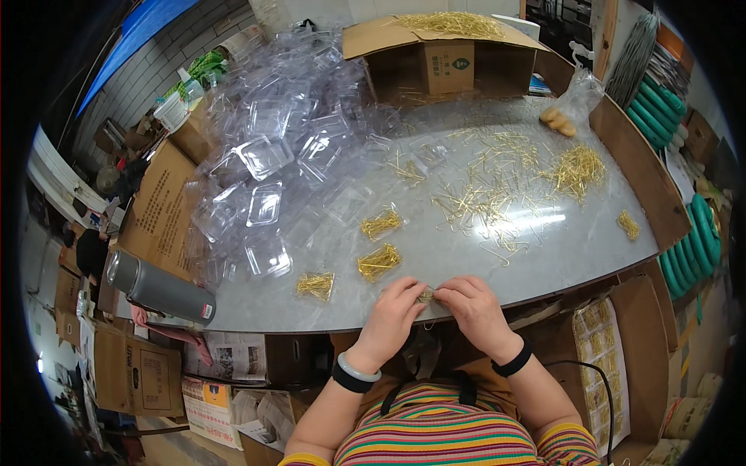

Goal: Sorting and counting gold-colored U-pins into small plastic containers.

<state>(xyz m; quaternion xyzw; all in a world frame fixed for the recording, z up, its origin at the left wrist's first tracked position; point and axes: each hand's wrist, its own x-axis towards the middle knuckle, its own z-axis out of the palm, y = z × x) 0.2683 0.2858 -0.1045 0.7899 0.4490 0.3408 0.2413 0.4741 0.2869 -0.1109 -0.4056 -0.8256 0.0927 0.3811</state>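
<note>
My left hand and my right hand meet at the front edge of the table, the fingers of both closed on a small bunch of gold wire hooks. Much of the bunch is hidden by my fingertips. Just left of my left hand lie clear plastic packs filled with gold hooks: one pack nearest the edge, another beside it and a third pack behind. Loose gold hooks are spread over the table beyond my right hand, with a denser heap farther right.
A large pile of clear plastic clamshells covers the left of the grey table. A grey flask leans at the left edge. At the back stands a cardboard box with hooks on top. A small hook bundle lies far right.
</note>
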